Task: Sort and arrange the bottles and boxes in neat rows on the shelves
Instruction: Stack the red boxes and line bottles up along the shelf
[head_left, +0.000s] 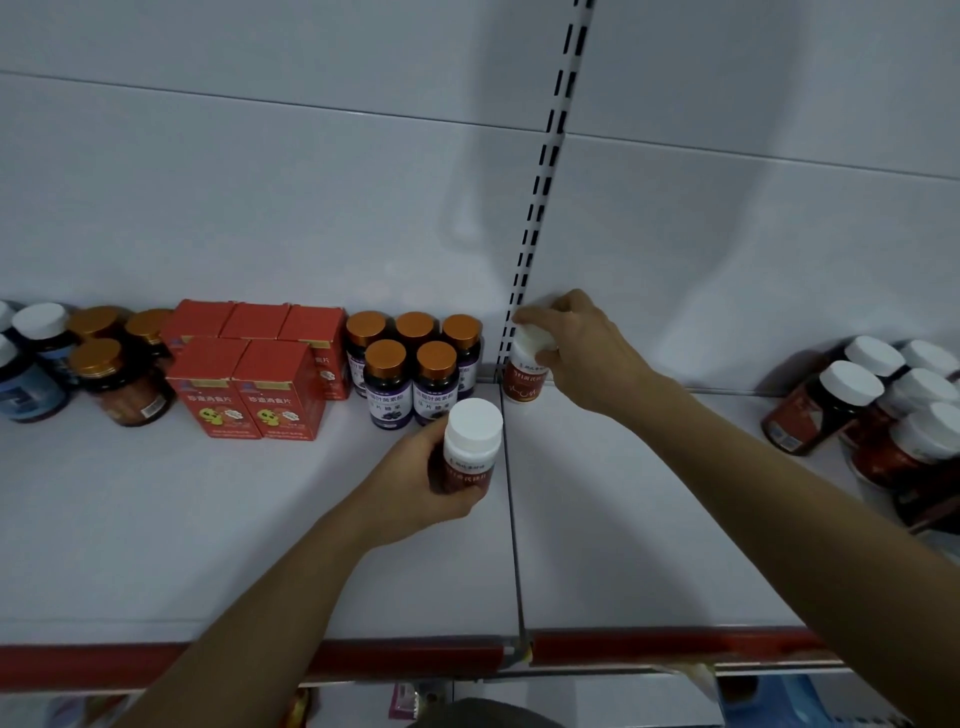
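Observation:
My left hand (415, 486) grips a white-capped bottle with a red label (470, 449), held just above the white shelf (208, 519) near the seam between two shelf boards. My right hand (582, 348) grips the cap of a second red-labelled bottle (525, 382), which stands at the back wall beside the slotted upright. Left of it stand several purple bottles with orange caps (410, 369) in two rows, then several red boxes (249, 364), then dark bottles with gold caps (114, 364).
More white-capped red bottles (872, 410) cluster at the right end of the shelf, some leaning. Blue bottles with white caps (31, 364) stand at the far left. A red price rail (675, 644) runs along the shelf's front edge.

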